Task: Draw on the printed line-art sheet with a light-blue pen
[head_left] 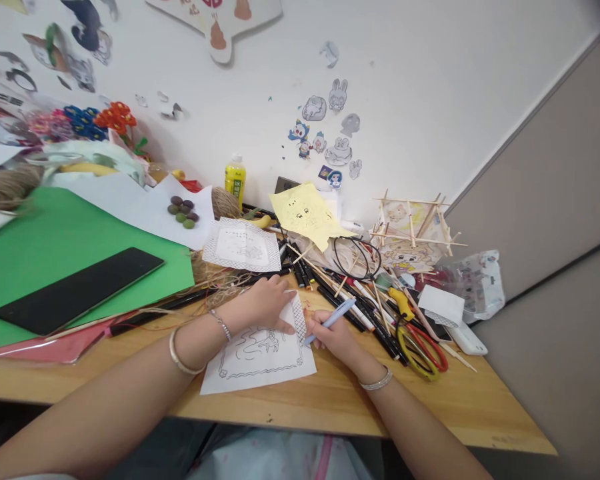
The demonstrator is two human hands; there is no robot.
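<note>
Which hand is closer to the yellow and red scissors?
Right. The right hand, holding a blue pen, is just left of the scissors; the left hand presses the drawing sheet farther left.

Blue pen (338,312) tilted, tip on line-drawing sheet (263,363).

Drawing sheet (260,363) on table (330,400), pen pile (360,307) behind right, tablet (77,290) on card (45,233) left

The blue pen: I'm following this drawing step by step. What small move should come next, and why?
Probably a short stroke along the right border of the sheet. The right hand holds the blue pen with its tip at that edge, and the left hand lies flat on the top of the sheet, pinning it.
</note>
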